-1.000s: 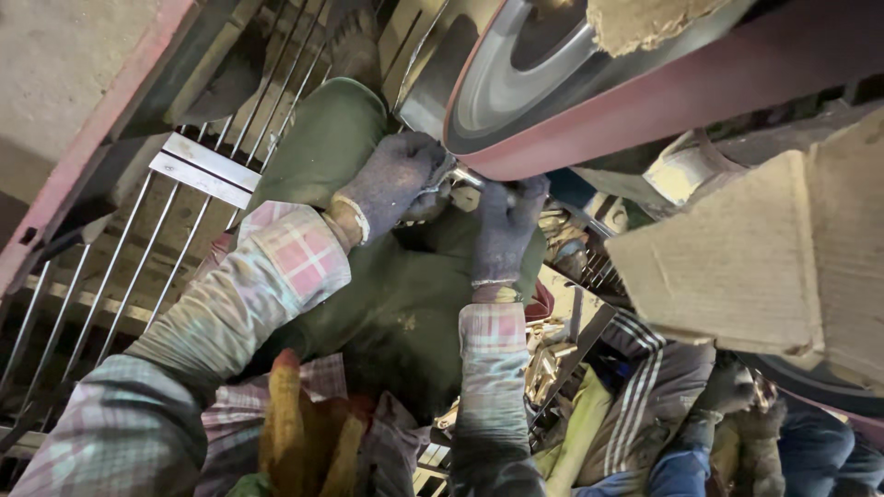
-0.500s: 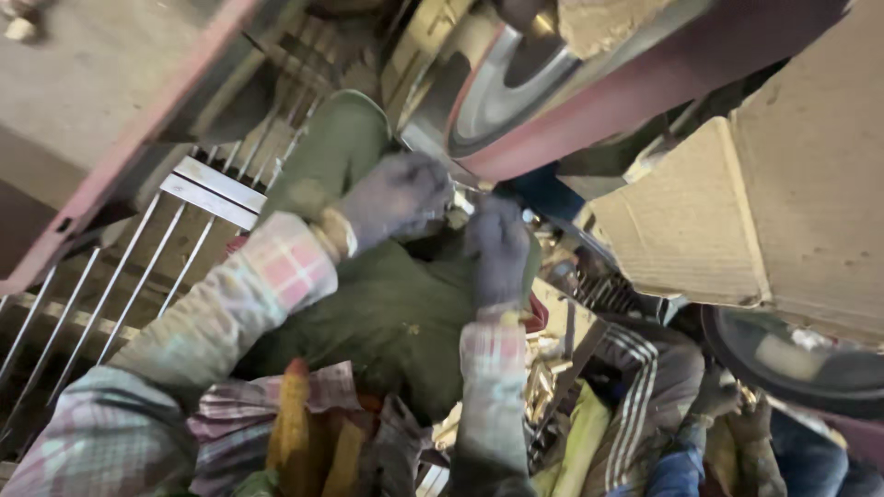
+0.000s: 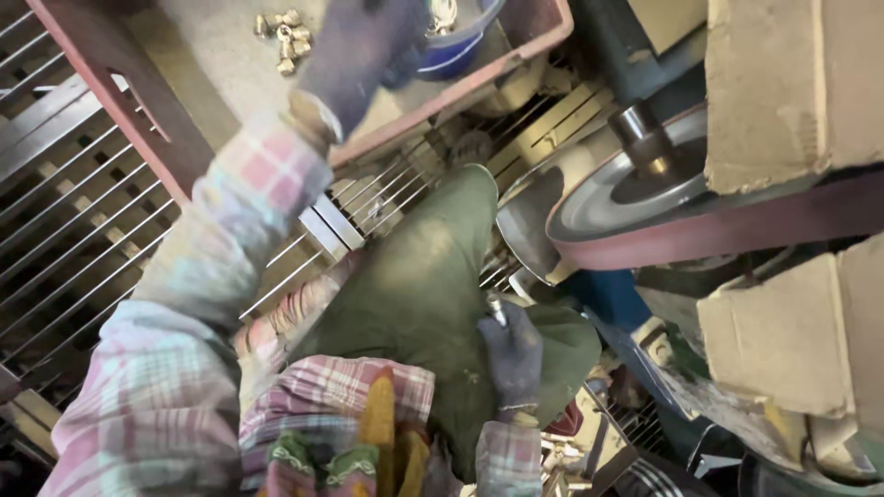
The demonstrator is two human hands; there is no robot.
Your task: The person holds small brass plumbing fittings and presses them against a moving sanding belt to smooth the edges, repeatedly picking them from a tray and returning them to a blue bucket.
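head view — right hand (image 3: 512,354) grips metal piece (image 3: 496,306); left hand (image 3: 354,57) blurred, grip unclear — over red crate (image 3: 147,129).

Grey gloves on left hand (image 3: 354,51) and right hand (image 3: 512,354); pink-blue plaid sleeves (image 3: 230,239); olive-green trousers (image 3: 424,285); red crate (image 3: 166,129) upper left; maroon belt (image 3: 737,225) right.
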